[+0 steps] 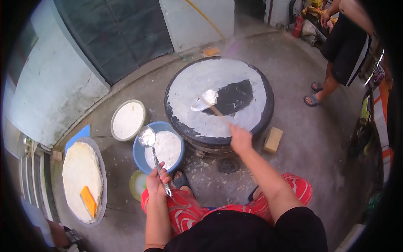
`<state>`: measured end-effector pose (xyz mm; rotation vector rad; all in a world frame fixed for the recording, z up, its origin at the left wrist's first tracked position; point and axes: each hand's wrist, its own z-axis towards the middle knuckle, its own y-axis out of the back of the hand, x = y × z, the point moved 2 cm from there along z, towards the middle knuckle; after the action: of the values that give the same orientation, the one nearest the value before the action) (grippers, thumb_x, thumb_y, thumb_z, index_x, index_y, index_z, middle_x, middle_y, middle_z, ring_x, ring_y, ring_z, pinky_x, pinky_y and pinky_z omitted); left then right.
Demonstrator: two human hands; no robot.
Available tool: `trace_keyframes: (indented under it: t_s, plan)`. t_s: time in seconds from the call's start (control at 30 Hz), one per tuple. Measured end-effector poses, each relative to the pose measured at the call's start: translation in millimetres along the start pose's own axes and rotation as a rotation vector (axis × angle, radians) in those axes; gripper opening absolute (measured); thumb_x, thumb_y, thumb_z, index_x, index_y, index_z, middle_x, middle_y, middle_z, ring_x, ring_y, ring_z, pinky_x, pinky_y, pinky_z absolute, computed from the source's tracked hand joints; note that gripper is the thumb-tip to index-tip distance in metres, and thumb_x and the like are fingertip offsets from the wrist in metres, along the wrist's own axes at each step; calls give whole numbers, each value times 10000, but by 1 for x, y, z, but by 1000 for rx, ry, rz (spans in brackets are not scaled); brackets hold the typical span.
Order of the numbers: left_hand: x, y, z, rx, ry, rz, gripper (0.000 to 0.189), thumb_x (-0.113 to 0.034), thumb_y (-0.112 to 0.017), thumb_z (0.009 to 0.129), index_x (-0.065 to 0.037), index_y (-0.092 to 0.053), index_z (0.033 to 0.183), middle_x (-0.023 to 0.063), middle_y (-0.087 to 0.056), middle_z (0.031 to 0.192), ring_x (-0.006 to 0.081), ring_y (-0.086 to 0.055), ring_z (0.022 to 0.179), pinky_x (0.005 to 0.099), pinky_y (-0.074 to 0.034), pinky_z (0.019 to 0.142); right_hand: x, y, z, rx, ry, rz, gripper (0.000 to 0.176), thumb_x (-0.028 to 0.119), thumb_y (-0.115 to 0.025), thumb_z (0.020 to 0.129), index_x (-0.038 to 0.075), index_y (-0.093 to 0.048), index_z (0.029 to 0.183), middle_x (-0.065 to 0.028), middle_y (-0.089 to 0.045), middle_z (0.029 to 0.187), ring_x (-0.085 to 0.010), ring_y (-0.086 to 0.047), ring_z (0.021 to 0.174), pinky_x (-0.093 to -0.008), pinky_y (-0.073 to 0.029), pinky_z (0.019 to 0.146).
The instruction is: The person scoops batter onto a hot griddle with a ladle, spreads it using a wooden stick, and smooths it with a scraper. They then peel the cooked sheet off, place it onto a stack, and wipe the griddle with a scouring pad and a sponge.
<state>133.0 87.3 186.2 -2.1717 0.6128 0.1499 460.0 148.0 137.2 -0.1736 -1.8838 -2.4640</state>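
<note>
White batter covers much of a large round dark griddle (178, 92), with a bare dark patch (235, 96) right of centre. My right hand (240, 138) is closed on the wooden handle of a spreader (218, 112), whose head touches the batter beside a white lump (210, 96). In my left hand (158, 180), closed at its handle, is a metal ladle (147, 137) with white residue in its bowl. The ladle's bowl is over the rim of a blue basin (138, 153) holding white batter (166, 149).
A pale bowl of white mixture (129, 120) stands behind the basin. At left, a round board (100, 168) bears stacked flat sheets (77, 176) and an orange scraper (88, 200). A yellowish block (273, 140) lies right of the griddle. Another person (342, 46) stands at the upper right.
</note>
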Motion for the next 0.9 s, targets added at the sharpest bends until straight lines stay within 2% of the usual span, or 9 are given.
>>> trace_keyframes:
  t_s: [0.2, 0.27, 0.3, 0.37, 0.5, 0.57, 0.73, 0.8, 0.9]
  plan:
    - [1, 3, 4, -9, 8, -9, 321, -242, -305, 946, 10, -452, 1078, 51, -433, 719, 112, -358, 501, 234, -323, 423, -15, 20, 4, -49, -272, 166, 389, 58, -526, 711, 98, -539, 1097, -101, -551, 842, -291, -581, 717, -398, -484, 607]
    - [2, 2, 6, -18, -9, -10, 322, -244, -301, 947, 9, -453, 1077, 49, -433, 721, 112, -356, 499, 232, -322, 420, 3, 11, -18, -123, -74, 319, 385, 57, -524, 706, 95, -545, 1089, -95, -547, 842, -280, -578, 716, -403, -475, 597]
    - [3, 1, 7, -18, -29, 5, 321, -242, -302, 947, 9, -453, 1077, 50, -433, 722, 112, -357, 500, 231, -321, 419, -1, 7, -17, -123, -77, 318, 385, 57, -524, 706, 95, -545, 1089, -95, -547, 842, -280, -578, 716, -403, -475, 597]
    - [4, -1, 6, -23, -45, 31, 319, -241, -303, 947, 9, -453, 1076, 50, -433, 723, 112, -357, 500, 230, -321, 418, -13, -4, -16, -99, 70, 109, 391, 68, -527, 703, 98, -545, 1093, -91, -543, 846, -271, -573, 712, -400, -466, 585]
    - [5, -3, 3, -47, -32, 51, 319, -241, -327, 945, 22, -464, 1062, 26, -431, 693, 90, -353, 483, 213, -323, 407, -57, 16, 13, -91, -168, -31, 397, 44, -517, 702, 94, -540, 1095, -96, -538, 861, -268, -573, 720, -396, -468, 593]
    - [5, -3, 5, -51, -30, 57, 317, -239, -328, 944, 23, -464, 1059, 26, -433, 690, 90, -353, 479, 213, -322, 404, -55, 20, 13, -94, -312, 151, 405, 32, -525, 694, 99, -538, 1094, -100, -534, 862, -272, -582, 726, -397, -477, 610]
    - [5, -6, 5, -67, -69, 20, 308, -232, -320, 945, 21, -463, 1047, 23, -425, 671, 88, -354, 471, 213, -318, 400, -40, 9, 8, -146, -149, 138, 376, 49, -538, 700, 113, -543, 1070, -106, -532, 840, -264, -593, 709, -393, -484, 613]
    - [3, -2, 6, -60, -47, 3, 315, -240, -313, 946, 15, -459, 1057, 34, -427, 684, 99, -358, 479, 222, -319, 404, -70, 12, 26, -116, -238, -83, 386, 76, -558, 695, 113, -541, 1079, -103, -532, 841, -257, -591, 704, -386, -487, 617]
    - [3, -2, 7, -53, -29, 1, 318, -241, -307, 946, 15, -457, 1062, 34, -427, 684, 97, -359, 480, 221, -319, 404, -77, 22, 24, -44, -372, 70, 403, 96, -567, 701, 97, -528, 1103, -114, -541, 867, -300, -595, 753, -406, -489, 663]
